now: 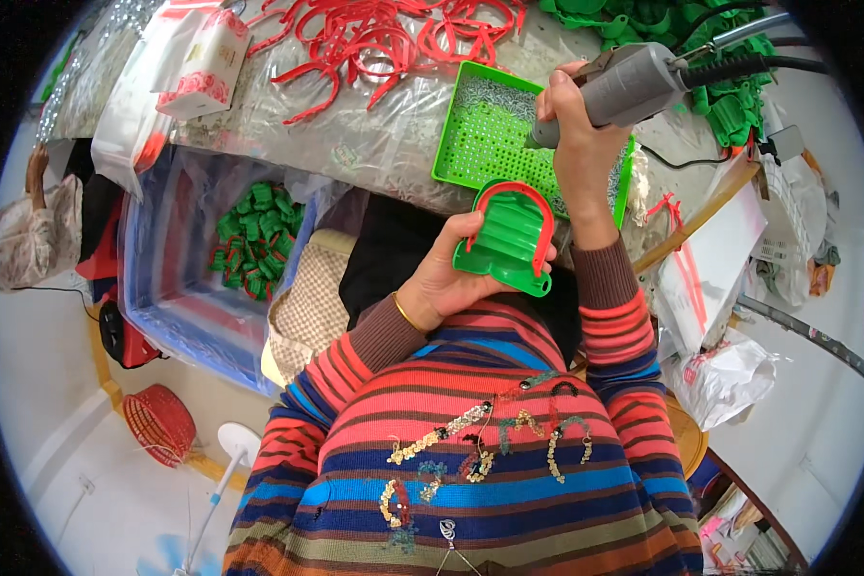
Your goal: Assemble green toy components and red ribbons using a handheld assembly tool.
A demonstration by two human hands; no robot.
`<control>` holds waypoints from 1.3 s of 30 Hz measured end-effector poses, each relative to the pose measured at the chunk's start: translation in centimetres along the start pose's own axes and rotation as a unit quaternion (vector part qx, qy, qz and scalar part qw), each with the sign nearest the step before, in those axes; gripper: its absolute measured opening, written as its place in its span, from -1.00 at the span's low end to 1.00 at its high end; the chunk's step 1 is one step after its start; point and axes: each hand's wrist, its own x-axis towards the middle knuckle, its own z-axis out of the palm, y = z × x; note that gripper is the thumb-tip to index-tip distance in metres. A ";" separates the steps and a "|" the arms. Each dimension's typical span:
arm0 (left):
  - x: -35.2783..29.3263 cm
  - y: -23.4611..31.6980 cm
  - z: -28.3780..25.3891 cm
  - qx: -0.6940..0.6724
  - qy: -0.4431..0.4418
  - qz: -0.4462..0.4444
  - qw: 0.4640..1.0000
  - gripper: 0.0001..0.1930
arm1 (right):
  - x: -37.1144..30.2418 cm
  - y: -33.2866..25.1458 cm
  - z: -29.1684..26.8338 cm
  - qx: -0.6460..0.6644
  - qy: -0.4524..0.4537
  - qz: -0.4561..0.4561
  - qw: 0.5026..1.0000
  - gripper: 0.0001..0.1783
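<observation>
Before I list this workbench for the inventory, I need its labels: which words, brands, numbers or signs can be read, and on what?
None reads clearly enough to quote.
Pink-and-white box: floral print; no readable lettering.
Crumpled white bag: reddish marks, too blurred.
Plastic table cover: one small greenish mark, too small.
Gray power tool: no lettering visible.
Green molded piece: none visible.

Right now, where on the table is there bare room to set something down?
The plastic-covered table has a mostly bare strip between the floral box, the red curved pieces and the perforated green tray. It is crowded under the green parts pile at far right, and over the tray, where the right hand holds a gray power tool.
</observation>
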 end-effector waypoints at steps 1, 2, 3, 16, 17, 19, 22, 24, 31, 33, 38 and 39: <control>0.0 0.0 0.0 0.000 0.000 0.001 1.000 -0.31 | 0.1 0.2 0.1 -0.002 -0.001 -0.004 1.000 -0.87; 0.0 0.1 0.1 -0.001 0.001 0.000 1.000 -0.31 | 0.1 0.4 0.1 -0.004 -0.002 -0.008 1.000 -0.88; 0.0 0.1 0.1 -0.002 -0.002 -0.004 1.000 -0.31 | 0.1 0.5 0.0 -0.005 -0.002 -0.006 1.000 -0.88; -0.1 0.3 0.2 -0.001 -0.016 -0.006 1.000 -0.31 | -0.2 1.4 0.0 -0.023 0.004 -0.010 1.000 -0.89; -0.1 0.3 0.1 -0.002 -0.015 -0.005 1.000 -0.31 | -0.2 1.4 0.0 -0.017 0.003 -0.008 1.000 -0.88; 0.0 0.3 -0.2 -0.007 -0.024 -0.010 1.000 -0.31 | -0.3 1.5 0.1 -0.018 0.003 -0.002 1.000 -0.88; 0.1 0.4 0.0 -0.015 -0.025 -0.015 0.999 -0.32 | -0.1 1.2 0.0 -0.018 0.004 -0.004 1.000 -0.88; 0.1 0.3 -0.1 -0.014 -0.021 -0.011 1.000 -0.33 | 0.1 0.5 0.3 -0.013 0.003 -0.010 1.000 -0.88; 0.1 0.3 -0.2 -0.002 -0.011 0.000 1.000 -0.33 | 0.0 -6.5 0.3 0.149 -0.022 -0.021 0.988 -0.85; 0.1 0.1 0.0 0.001 -0.009 0.001 1.000 -0.33 | -1.0 -8.1 0.7 0.120 -0.054 -0.009 0.991 -0.84; 0.0 -0.1 0.3 0.006 0.009 0.011 1.000 -0.34 | -2.2 -7.7 0.4 0.110 -0.056 0.005 0.992 -0.84; 0.1 -0.1 0.2 0.018 0.013 0.009 1.000 -0.32 | -2.2 -7.4 0.2 0.105 -0.059 0.002 0.993 -0.84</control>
